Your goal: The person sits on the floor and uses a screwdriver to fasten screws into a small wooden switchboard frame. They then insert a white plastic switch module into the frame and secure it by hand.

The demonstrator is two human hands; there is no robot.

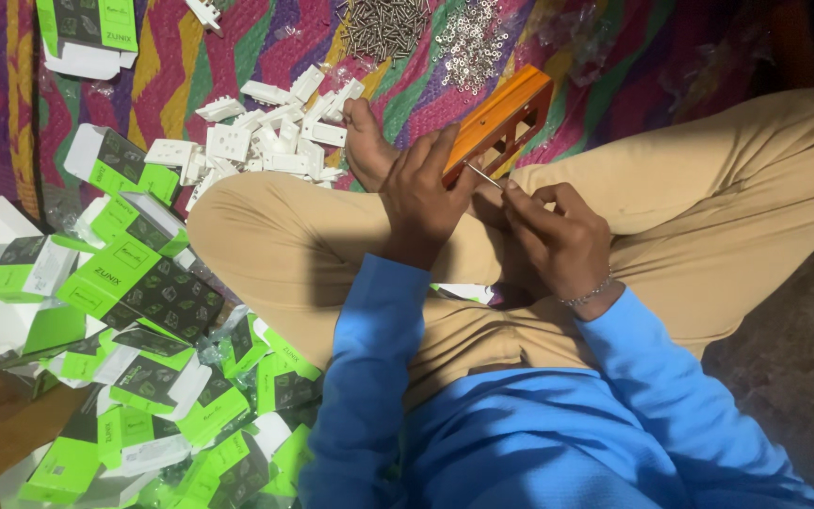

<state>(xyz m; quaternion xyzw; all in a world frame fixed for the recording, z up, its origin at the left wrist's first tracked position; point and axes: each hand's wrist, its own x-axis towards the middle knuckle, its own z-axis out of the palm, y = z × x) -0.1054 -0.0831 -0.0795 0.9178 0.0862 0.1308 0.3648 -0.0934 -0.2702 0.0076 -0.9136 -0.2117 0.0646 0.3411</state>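
My left hand (419, 193) grips the near end of an orange wooden box frame (501, 121) that has rectangular cut-outs, holding it tilted over my crossed legs. Just to its right, my right hand (558, 240) pinches a thin metal screwdriver (484, 175). The tool's tip touches the frame's near edge beside my left fingers. A thin bracelet circles my right wrist. Both arms wear blue sleeves.
A heap of white plastic switch parts (266, 137) lies beyond my bare foot (366, 141). Dark screws (386, 26) and silver washers (468, 42) are piled on the colourful zigzag cloth (190, 66). Several green-and-black cartons (143, 283) are scattered at the left.
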